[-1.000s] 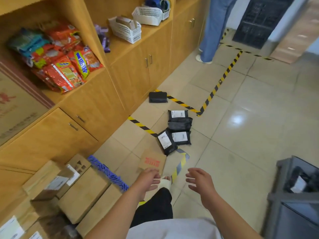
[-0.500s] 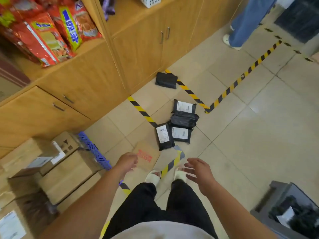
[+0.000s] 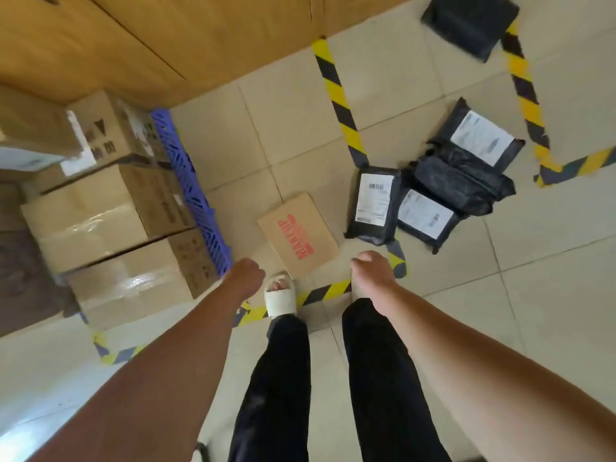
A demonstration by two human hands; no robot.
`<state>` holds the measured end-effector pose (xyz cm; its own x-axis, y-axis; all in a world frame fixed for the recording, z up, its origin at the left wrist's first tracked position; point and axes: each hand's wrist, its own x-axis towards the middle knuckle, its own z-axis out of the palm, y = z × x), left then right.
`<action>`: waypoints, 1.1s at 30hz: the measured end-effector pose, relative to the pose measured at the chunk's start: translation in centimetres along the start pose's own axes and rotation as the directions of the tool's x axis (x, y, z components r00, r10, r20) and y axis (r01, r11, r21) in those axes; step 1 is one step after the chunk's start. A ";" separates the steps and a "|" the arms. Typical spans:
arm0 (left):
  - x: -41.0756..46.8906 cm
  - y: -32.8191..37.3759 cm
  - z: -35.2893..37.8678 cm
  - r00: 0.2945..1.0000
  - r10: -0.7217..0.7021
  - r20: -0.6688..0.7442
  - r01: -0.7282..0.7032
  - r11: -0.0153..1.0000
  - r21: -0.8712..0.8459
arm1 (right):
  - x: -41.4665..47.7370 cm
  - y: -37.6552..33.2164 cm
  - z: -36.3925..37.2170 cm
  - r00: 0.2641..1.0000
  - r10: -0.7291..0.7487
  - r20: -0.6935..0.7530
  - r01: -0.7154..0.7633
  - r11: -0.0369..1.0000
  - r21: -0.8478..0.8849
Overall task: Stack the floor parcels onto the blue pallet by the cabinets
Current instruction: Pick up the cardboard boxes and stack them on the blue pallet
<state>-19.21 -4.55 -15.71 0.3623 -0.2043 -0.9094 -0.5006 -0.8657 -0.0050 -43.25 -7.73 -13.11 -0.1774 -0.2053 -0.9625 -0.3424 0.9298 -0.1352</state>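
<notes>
- Parcels (image 3: 426, 220) lie on the tiled floor (image 3: 550, 295), all of them to the right of the pallet.
- Nearest is a flat cardboard parcel (image 3: 298, 233) with red print, just beyond my white slipper (image 3: 280, 296).
- To its right, four black bags (image 3: 463, 186) lie bunched together, touching or overlapping (three show white labels).
- Another black bag (image 3: 470, 23) lies alone at the far right, at the striped tape (image 3: 340, 98).
- The blue pallet (image 3: 190, 181) sits on the left by the wooden cabinets (image 3: 133, 38), with brown cartons (image 3: 100, 208) stacked on it.
- My left hand (image 3: 245, 276) hovers beside the pallet's near corner. Its fingers fold out of sight, so I cannot tell whether they are clenched or released.
- My right hand (image 3: 373, 275) hangs near the cardboard parcel, fingers loosely bent downward, grasping nothing.
</notes>
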 end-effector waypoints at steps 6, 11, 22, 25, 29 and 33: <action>11.4 4.3 4.9 0.993 0.117 -0.014 -0.116 0.993 0.024 | 12.1 3.0 4.3 0.965 0.258 0.051 -0.262 0.928 0.266; 20.7 5.8 5.5 0.953 0.261 -0.154 -0.216 0.941 0.259 | 23.7 8.6 9.7 0.967 0.254 0.015 -0.232 0.858 0.458; 20.3 3.0 3.5 0.956 0.294 -0.016 -0.292 0.953 0.077 | 17.2 2.5 11.3 0.959 0.279 0.046 -0.248 0.750 0.613; 14.2 0.9 1.8 0.944 0.329 -0.004 -0.328 0.941 -0.082 | 9.8 1.4 9.4 0.978 0.209 -0.025 -0.165 0.836 0.524; 1.8 -2.2 -2.9 0.960 0.277 -0.030 -0.266 0.880 -0.392 | -2.9 -0.7 6.6 0.993 0.066 -0.093 -0.034 0.951 0.307; -12.6 -5.8 -8.8 0.978 0.194 -0.069 -0.196 0.768 -0.610 | -16.9 -3.6 4.1 0.983 -0.112 -0.143 0.139 0.972 0.191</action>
<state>-13.98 -0.98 -0.57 0.3115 -0.3998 -0.8621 0.0249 -0.9035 0.4280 -35.25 -6.36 2.69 -0.2682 -0.3503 -0.8974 -0.1809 0.9333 -0.3102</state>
